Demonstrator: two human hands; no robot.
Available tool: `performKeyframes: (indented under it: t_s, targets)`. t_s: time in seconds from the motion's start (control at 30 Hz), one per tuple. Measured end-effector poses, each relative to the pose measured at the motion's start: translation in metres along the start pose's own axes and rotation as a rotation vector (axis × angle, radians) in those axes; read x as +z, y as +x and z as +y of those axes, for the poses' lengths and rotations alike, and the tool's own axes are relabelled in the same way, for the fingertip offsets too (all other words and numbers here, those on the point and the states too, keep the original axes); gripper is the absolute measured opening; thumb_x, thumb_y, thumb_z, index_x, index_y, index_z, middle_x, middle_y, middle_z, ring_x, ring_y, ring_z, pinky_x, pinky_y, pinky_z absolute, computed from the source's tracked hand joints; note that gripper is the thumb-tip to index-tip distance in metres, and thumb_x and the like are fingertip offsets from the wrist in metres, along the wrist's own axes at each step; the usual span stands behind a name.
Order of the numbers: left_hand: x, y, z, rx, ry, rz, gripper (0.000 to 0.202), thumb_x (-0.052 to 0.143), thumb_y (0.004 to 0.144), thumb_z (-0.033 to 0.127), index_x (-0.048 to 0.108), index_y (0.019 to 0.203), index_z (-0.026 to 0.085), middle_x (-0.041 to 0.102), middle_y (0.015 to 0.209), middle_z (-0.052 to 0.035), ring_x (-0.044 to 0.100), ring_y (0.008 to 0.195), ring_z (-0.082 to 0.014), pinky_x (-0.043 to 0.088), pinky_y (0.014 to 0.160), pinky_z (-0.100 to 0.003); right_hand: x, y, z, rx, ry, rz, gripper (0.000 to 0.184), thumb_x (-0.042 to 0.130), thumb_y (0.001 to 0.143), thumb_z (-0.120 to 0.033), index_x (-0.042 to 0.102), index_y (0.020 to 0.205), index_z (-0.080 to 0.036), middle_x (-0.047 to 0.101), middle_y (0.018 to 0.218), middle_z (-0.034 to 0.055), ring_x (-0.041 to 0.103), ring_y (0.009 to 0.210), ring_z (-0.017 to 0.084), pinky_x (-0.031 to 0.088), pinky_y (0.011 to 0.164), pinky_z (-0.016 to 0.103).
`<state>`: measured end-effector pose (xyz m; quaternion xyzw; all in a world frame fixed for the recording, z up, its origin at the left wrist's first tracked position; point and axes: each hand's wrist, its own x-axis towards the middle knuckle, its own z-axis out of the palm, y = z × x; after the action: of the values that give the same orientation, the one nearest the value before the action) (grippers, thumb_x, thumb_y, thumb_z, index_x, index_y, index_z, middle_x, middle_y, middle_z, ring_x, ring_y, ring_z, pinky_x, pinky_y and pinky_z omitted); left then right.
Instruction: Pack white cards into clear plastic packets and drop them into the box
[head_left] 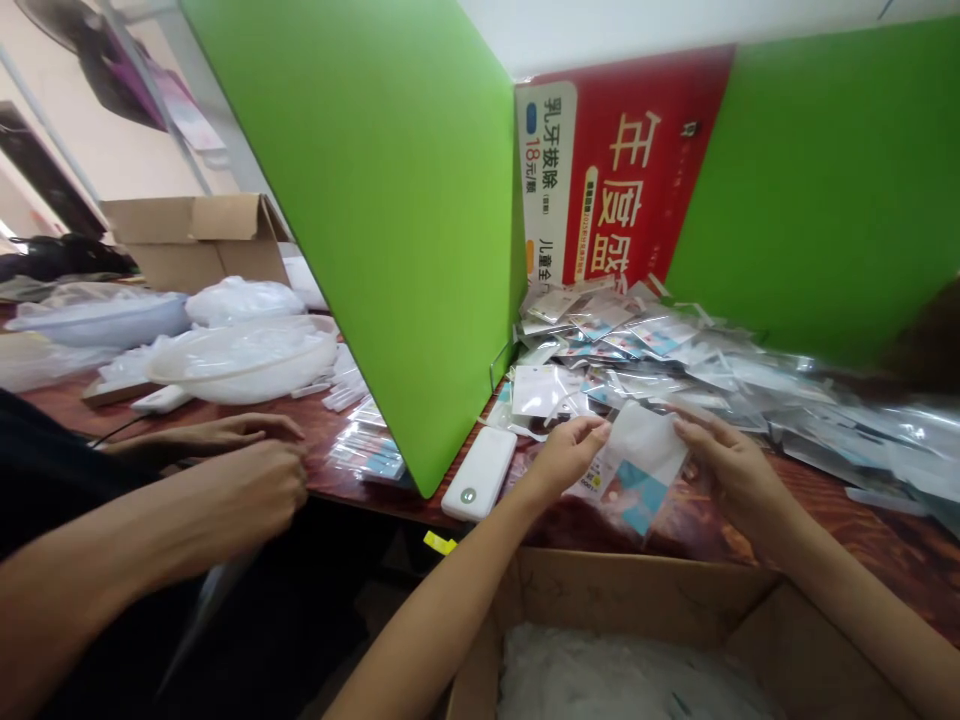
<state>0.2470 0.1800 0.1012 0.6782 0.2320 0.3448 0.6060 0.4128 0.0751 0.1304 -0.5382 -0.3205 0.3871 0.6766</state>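
Between my two hands is a small clear plastic packet with a white upper part and a teal and pinkish print below. My left hand pinches its upper left edge between thumb and fingers. On the other side, my right hand grips the upper right edge, its fingers partly behind the packet. Another printed card lies on the table just behind it. A large heap of similar packets spreads over the table beyond my hands. Below my forearms stands an open cardboard box with whitish plastic material inside.
A white power bank lies left of my left hand. A green panel divides the table. Past it, a co-worker's hands are near stacked packets, plastic-filled basins and a cardboard box. A red poster stands behind.
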Motion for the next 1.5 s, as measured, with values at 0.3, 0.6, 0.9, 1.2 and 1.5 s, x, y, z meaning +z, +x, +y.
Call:
performKeyframes:
  t_s: [0.3, 0.6, 0.9, 1.2, 1.5]
  targets:
    - [0.003, -0.01, 0.021, -0.102, -0.258, -0.098, 0.045, 0.07, 0.069, 0.055, 0.06, 0.084, 0.014, 0.058, 0.073, 0.0, 0.051, 0.063, -0.011, 0.04, 0.063, -0.024, -0.001, -0.021, -0.014, -0.011, -0.182, -0.046, 0.052, 0.077, 0.063, -0.052, 0.071, 0.101, -0.017, 0.059, 0.06, 0.0003, 0.042, 0.041, 0.007, 0.029, 0.035, 0.019]
    - [0.027, -0.012, 0.039, -0.073, -0.182, -0.219, 0.031, 0.064, 0.078, 0.046, 0.055, 0.08, 0.017, 0.047, 0.065, 0.0037, 0.04, 0.055, -0.0074, 0.032, 0.052, -0.021, -0.015, -0.047, -0.031, -0.115, -0.225, 0.034, 0.06, 0.075, 0.063, -0.054, 0.066, 0.108, -0.015, 0.051, 0.049, -0.0042, 0.041, 0.039, 0.008, 0.028, 0.035, 0.019]
    - [0.061, 0.002, 0.038, -0.091, 0.051, -0.191, 0.064, 0.042, 0.074, 0.077, 0.053, 0.066, 0.014, 0.046, 0.055, 0.0018, 0.04, 0.048, -0.0099, 0.028, 0.045, -0.022, -0.039, -0.059, -0.028, -0.127, -0.477, -0.113, 0.068, 0.064, 0.075, -0.058, 0.056, 0.127, -0.015, 0.041, 0.041, -0.0073, 0.036, 0.037, 0.009, 0.028, 0.038, 0.021]
    - [0.049, -0.007, 0.06, -0.03, 0.068, -0.313, 0.059, 0.054, 0.072, 0.073, 0.052, 0.069, 0.015, 0.044, 0.059, 0.0038, 0.036, 0.049, -0.0074, 0.026, 0.045, -0.02, -0.033, -0.071, -0.047, -0.167, -0.492, -0.246, 0.046, 0.065, 0.076, -0.053, 0.06, 0.107, -0.019, 0.053, 0.064, -0.0024, 0.039, 0.044, 0.007, 0.03, 0.04, 0.02]
    - [0.042, 0.0, 0.069, 0.066, 0.149, -0.115, 0.06, 0.05, 0.073, 0.074, 0.046, 0.059, 0.016, 0.037, 0.055, 0.0041, 0.03, 0.05, -0.0079, 0.022, 0.047, -0.023, -0.03, -0.06, -0.062, -0.229, -0.074, -0.075, 0.043, 0.074, 0.068, -0.053, 0.064, 0.094, -0.021, 0.049, 0.058, -0.0046, 0.037, 0.043, 0.006, 0.029, 0.039, 0.02]
